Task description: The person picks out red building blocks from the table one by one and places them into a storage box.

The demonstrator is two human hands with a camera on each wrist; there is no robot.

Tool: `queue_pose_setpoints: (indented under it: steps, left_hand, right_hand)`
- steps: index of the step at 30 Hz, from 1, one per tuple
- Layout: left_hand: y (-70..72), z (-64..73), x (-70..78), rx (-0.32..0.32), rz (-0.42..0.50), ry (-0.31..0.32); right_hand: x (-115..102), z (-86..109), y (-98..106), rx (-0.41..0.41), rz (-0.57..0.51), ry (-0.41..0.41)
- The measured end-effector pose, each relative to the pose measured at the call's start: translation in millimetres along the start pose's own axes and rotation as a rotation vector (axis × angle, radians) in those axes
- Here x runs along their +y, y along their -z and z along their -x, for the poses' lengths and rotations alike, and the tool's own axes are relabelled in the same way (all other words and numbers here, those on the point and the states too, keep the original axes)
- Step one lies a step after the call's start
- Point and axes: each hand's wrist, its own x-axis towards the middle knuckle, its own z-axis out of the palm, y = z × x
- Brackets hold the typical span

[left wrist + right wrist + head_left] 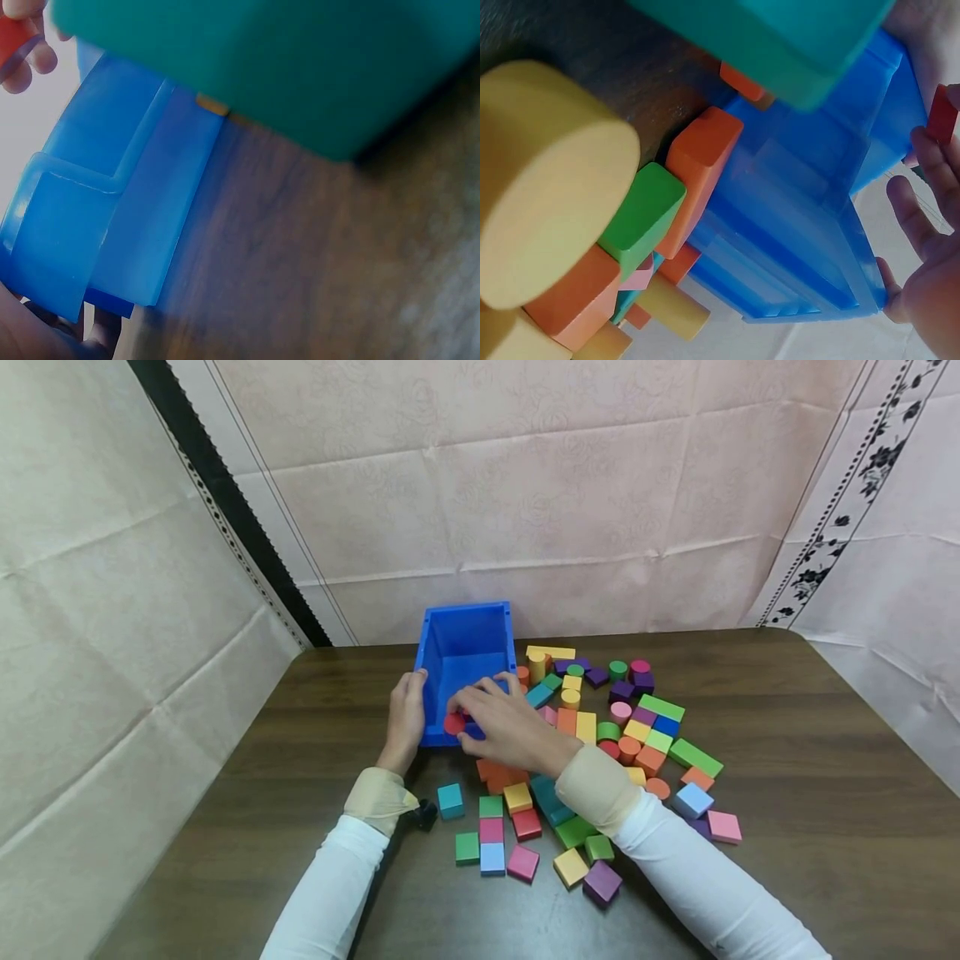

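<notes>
The left hand [405, 714] is gripping the left wall of the blue bin [467, 635], presumably steadying it on the table [757, 718] while the other hand is working over its opening. The right hand [517, 727] is pinching a red cylinder [454, 723] in its fingertips, a light hold that is probably keeping the piece easy to release. In the head view the cylinder is appearing over the bin's near end; how high it is hanging cannot be told.

Loose blocks [587, 727] are lying to the bin's right and in front of it, likely placed within the right hand's reach. A teal cube [451, 801] is sitting slightly apart, near the left cuff [377, 797].

The cylinder is presenting a flat, round end in the head view and a straight-edged side in the right wrist view. Its plain red is looking more orange in the left wrist view.
</notes>
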Motion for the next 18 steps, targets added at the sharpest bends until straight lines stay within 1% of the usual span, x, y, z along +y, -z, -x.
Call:
queue_pose_setpoints:
  steps: [6, 12, 18]
  left_hand:
    - [-0.8, 1.0, 0.1, 0.004, 0.002, 0.001]
    - [-1.1, 1.0, 0.9, 0.003, 0.012, -0.015]
    - [0.0, 1.1, 1.5, -0.005, 0.003, -0.006]
  right_hand:
    - [1.1, 1.1, 1.4, 0.017, 0.028, 0.019]
    - [4.7, 1.0, 2.7, 0.026, 0.047, 0.039]
    - [6.8, -1.6, 4.8, 0.015, 0.029, 0.016]
